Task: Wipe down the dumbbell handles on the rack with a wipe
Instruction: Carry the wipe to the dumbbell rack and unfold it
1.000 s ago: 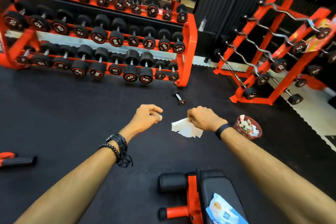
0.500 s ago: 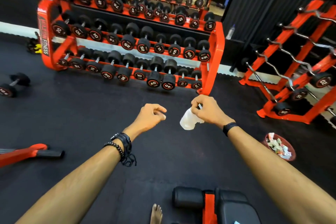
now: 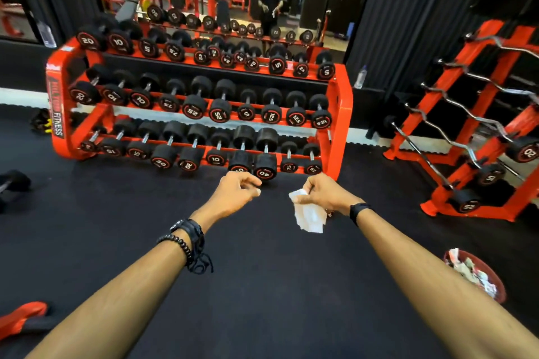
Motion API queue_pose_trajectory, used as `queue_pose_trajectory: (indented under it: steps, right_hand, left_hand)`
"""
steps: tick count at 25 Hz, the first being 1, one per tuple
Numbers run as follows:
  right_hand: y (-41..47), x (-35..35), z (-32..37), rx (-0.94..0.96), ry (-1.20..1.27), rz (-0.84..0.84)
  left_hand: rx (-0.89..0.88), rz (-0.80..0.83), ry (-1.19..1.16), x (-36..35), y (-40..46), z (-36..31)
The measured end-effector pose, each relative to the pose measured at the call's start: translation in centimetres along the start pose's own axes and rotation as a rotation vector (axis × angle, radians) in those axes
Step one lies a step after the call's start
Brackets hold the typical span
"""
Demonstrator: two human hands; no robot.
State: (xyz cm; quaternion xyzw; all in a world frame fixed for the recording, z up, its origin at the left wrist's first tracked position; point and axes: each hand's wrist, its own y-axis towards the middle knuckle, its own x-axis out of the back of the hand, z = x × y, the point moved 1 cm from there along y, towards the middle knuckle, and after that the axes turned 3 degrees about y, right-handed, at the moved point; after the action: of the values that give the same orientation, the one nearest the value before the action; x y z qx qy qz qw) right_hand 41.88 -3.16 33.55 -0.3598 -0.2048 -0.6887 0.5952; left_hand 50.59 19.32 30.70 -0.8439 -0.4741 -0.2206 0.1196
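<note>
Left hand (image 3: 237,194) hangs loosely curled, gripping nothing. Just right of it, the right hand (image 3: 323,194) pinches a crumpled white wipe (image 3: 309,214) dangling beneath its fingers. Beyond both stands the red 3-tier dumbbell rack (image 3: 338,114).

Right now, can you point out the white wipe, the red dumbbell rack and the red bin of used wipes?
white wipe (image 3: 309,214), head view, on its hanging crumpled part.
red dumbbell rack (image 3: 338,102), head view, on its right upright.
red bin of used wipes (image 3: 500,296), head view, on its rim.
</note>
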Motion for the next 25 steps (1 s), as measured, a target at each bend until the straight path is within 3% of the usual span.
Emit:
queue_pose_trajectory:
  steps: [3,13,17,23,25]
  right_hand:
    - [2.9,2.0,-1.4,-0.059,-0.026,0.092]
    - [12.0,0.9,-3.9,-0.077,0.094,-0.18]
    - [16.6,0.3,-3.4,-0.116,0.066,-0.16]
    - [24.1,0.4,-2.7,-0.291,0.296,-0.232]
    - [25.6,0.4,-2.8,-0.447,0.458,-0.228]
  left_hand:
    - [-0.001,0.012,-0.001,-0.9,3.7,-0.2]
    - [0.065,0.055,0.116,-1.5,11.8,4.3]
    - [0.035,0.127,0.231,0.4,16.8,6.6]
    - [-0.07,0.145,0.207,4.2,25.7,7.8]
    - [-0.093,0.169,0.222,4.8,27.2,7.9]
